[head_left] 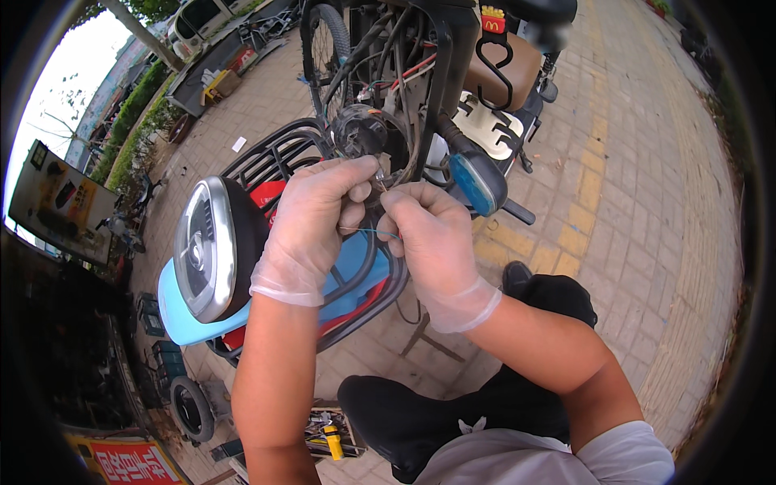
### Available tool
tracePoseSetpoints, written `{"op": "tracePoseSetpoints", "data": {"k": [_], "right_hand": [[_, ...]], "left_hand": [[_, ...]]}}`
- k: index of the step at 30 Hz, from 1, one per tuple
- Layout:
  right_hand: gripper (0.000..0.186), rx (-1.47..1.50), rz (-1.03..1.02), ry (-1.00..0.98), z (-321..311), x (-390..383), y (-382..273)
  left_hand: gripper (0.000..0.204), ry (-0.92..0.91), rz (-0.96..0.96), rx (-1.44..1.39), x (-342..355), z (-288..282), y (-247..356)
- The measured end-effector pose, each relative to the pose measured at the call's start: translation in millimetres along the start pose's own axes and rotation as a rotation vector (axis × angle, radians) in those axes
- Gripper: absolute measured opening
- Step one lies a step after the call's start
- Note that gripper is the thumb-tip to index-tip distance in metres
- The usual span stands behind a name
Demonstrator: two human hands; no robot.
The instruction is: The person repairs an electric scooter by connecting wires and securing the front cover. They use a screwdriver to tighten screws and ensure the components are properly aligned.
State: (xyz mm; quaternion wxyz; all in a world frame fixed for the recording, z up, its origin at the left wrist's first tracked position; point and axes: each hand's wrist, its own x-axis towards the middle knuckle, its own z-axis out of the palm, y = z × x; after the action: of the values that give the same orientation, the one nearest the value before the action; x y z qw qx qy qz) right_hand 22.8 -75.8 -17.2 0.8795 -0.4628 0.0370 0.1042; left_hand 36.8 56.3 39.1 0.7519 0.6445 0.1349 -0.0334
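Note:
Both my hands wear thin, translucent gloves and meet in front of the scooter's opened front. My left hand (317, 198) pinches thumb against fingers, close to a small shiny piece (381, 173) whose kind I cannot make out. My right hand (432, 234) is also closed, its fingertips pinched just beside that piece. A thin blue-green wire (372, 231) spans the gap below the fingertips, from one hand to the other. Behind them is a bundle of exposed cables (400, 73) with red and white leads, and a round dark housing (356, 129).
A headlight unit (202, 246) with a chrome rim rests on a light blue panel at left, over a black rack (271, 153). A blue-lensed turn signal (475, 182) juts out right of my hands. Below lies a tool box (356, 444) with a yellow flashlight (333, 442).

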Motion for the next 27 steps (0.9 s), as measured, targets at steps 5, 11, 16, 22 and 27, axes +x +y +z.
{"op": "tracePoseSetpoints", "data": {"k": [5, 11, 16, 22, 27], "right_hand": [[0.018, 0.004, -0.009, 0.009, 1.2, -0.3, 2.6], [0.016, 0.018, 0.009, 0.016, 3.2, -1.4, 1.7], [0.017, 0.038, 0.014, 0.008, 3.9, -1.3, 1.4], [0.019, 0.033, 0.019, 0.022, 5.3, -2.8, 0.1], [0.02, 0.054, 0.011, 0.012, 6.5, -3.4, 0.4]], "left_hand": [[0.021, -0.003, 0.012, 0.006, 0.9, -2.1, -1.6], [0.021, -0.011, 0.012, 0.007, 2.3, -2.6, -1.6], [0.022, 0.01, 0.003, 0.015, 0.5, -1.0, -0.8], [0.023, 0.003, 0.016, 0.026, 1.2, -1.0, -0.8], [0.023, -0.011, 0.013, 0.019, 2.2, -3.1, -2.2]]}}
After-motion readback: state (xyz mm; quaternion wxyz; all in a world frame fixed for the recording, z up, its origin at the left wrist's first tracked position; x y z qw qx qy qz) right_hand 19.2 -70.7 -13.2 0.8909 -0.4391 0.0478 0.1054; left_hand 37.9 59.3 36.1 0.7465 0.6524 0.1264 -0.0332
